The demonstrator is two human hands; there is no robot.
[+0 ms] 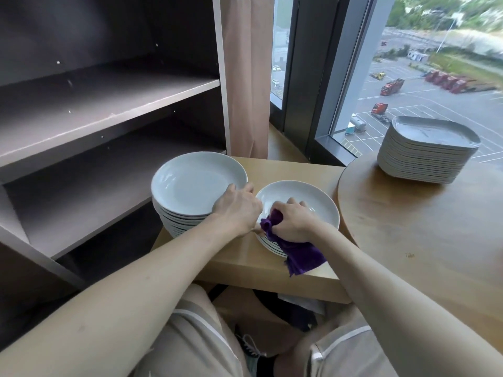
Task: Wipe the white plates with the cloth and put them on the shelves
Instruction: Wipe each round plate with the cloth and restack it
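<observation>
Wiping station, items as they stand.

Right hand (294, 221): clenched round a bunched purple cloth (302, 254), pressing it on the top plate of the short stack (313, 202).

Left hand (236, 210): laid across the gap between the short stack and the tall stack (190, 183), fingertips at the tall stack's rim. Whether it grasps either plate cannot be told.

Hazards, judged:
- The short stack sits close to the front edge of the low table (285, 170), and the cloth's tail hangs over that edge. A hard wiping stroke toward the body could drag the top plate off onto the knees.
- The tall stack stands at the table's left end, just beside the shelves (109, 104). A knock from the left wrist while lifting could tip it.
- The two round stacks nearly touch, so rims may clash.

Room: the shelf boards to the left show no plates yet, an open path up and left. The round table (408, 227) on the right carries the square plates (424, 159), well apart.
</observation>
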